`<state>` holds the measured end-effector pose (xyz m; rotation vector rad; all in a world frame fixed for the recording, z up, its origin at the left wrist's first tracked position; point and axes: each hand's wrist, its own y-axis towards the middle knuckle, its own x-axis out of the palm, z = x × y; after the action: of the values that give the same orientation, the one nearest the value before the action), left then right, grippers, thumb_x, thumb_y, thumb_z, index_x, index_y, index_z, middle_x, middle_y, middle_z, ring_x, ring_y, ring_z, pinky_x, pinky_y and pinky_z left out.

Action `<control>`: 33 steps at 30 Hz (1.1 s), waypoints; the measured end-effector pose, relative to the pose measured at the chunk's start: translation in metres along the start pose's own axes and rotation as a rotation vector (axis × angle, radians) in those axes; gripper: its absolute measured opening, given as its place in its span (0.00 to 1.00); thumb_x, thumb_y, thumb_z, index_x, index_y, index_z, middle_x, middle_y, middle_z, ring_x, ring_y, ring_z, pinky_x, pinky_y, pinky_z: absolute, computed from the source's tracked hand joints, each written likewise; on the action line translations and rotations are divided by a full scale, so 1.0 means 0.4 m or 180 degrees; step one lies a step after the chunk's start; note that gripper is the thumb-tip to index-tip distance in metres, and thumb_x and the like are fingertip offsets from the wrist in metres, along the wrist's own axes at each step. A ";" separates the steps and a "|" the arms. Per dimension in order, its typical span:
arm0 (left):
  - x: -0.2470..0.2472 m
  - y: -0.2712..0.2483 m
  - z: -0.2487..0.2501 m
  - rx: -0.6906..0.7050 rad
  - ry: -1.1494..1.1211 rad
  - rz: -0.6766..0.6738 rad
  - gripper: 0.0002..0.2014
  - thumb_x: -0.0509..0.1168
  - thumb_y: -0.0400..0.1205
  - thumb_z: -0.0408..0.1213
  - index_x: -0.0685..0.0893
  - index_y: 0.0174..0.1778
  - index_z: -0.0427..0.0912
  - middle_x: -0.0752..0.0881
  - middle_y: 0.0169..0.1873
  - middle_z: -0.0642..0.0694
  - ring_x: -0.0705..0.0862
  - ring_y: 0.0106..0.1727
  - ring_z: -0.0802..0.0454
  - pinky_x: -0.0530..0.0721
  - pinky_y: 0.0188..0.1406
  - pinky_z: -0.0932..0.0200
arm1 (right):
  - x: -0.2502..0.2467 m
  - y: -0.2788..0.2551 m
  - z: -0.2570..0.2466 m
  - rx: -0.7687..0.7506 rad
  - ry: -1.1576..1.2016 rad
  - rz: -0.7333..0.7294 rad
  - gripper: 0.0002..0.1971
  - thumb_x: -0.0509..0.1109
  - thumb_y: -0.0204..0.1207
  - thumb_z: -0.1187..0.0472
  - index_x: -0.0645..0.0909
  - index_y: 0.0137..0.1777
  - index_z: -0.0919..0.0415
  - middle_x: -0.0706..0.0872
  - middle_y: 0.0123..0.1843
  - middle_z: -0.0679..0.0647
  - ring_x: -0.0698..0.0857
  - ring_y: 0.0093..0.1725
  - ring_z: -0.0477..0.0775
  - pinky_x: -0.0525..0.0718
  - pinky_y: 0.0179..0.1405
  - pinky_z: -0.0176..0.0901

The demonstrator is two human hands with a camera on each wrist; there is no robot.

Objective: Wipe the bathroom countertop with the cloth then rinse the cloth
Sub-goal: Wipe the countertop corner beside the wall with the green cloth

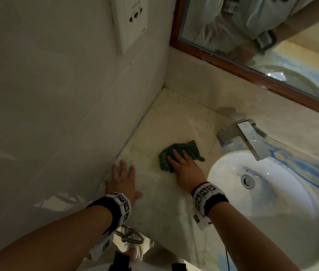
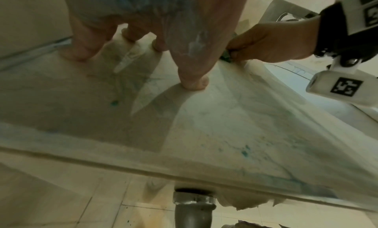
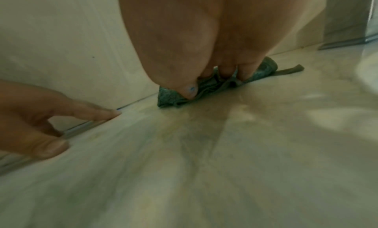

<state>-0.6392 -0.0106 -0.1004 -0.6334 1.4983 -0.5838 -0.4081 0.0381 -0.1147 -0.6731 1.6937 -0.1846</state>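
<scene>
Two bare forearms with tagged wristbands reach in from the bottom of the head view. Under the right hand (image 1: 186,169) lies the green cloth (image 1: 180,153), bunched on the pale marble countertop (image 1: 154,133), roughly midway between the side wall and the basin. The fingers lie flat across the cloth and press it down; in the right wrist view the thumb tip (image 3: 189,90) digs into its near edge while the other fingertips sit on the folds, so the hand is mostly flat and pressing rather than wrapped round it. A corner of the cloth pokes out toward the sink (image 1: 272,192).

The left hand (image 1: 121,180) rests spread on the countertop near the wall (image 1: 57,114), well apart from the cloth, fingers straight and holding nothing; its fingertips touch the stone in the left wrist view.

Beyond the cloth, a square chrome faucet (image 1: 248,137) overhangs the white sink. Blue smears mark the stone around the basin. Above, a wood-framed mirror (image 1: 252,45) and a wall socket (image 1: 129,20).
</scene>
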 end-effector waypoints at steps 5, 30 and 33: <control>0.003 -0.001 -0.001 0.0006 0.0016 0.0016 0.50 0.61 0.80 0.64 0.34 0.85 0.50 0.29 0.83 0.41 0.37 0.84 0.34 0.65 0.76 0.32 | -0.011 0.035 -0.044 -0.0034 -0.0101 0.0048 0.31 0.53 0.85 0.57 0.47 0.86 0.43 0.42 0.88 0.49 0.41 0.86 0.61 0.40 0.82 0.53; 0.000 0.002 -0.011 0.0116 -0.0188 -0.0059 0.50 0.62 0.80 0.64 0.34 0.85 0.51 0.28 0.83 0.43 0.34 0.84 0.35 0.60 0.78 0.31 | 0.004 0.005 -0.030 -0.0104 -0.0155 -0.0066 0.30 0.53 0.87 0.56 0.48 0.86 0.43 0.42 0.87 0.48 0.41 0.86 0.61 0.43 0.83 0.55; -0.002 -0.001 -0.015 0.0048 -0.0373 -0.0061 0.50 0.62 0.79 0.65 0.34 0.85 0.55 0.27 0.83 0.46 0.33 0.84 0.38 0.56 0.80 0.32 | -0.039 0.096 -0.062 -0.0365 -0.0242 -0.0127 0.30 0.53 0.86 0.58 0.48 0.86 0.44 0.41 0.88 0.50 0.40 0.85 0.62 0.42 0.84 0.57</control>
<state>-0.6452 -0.0104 -0.0995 -0.6598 1.3785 -0.5629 -0.4428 0.0717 -0.1135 -0.7901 1.6278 -0.0894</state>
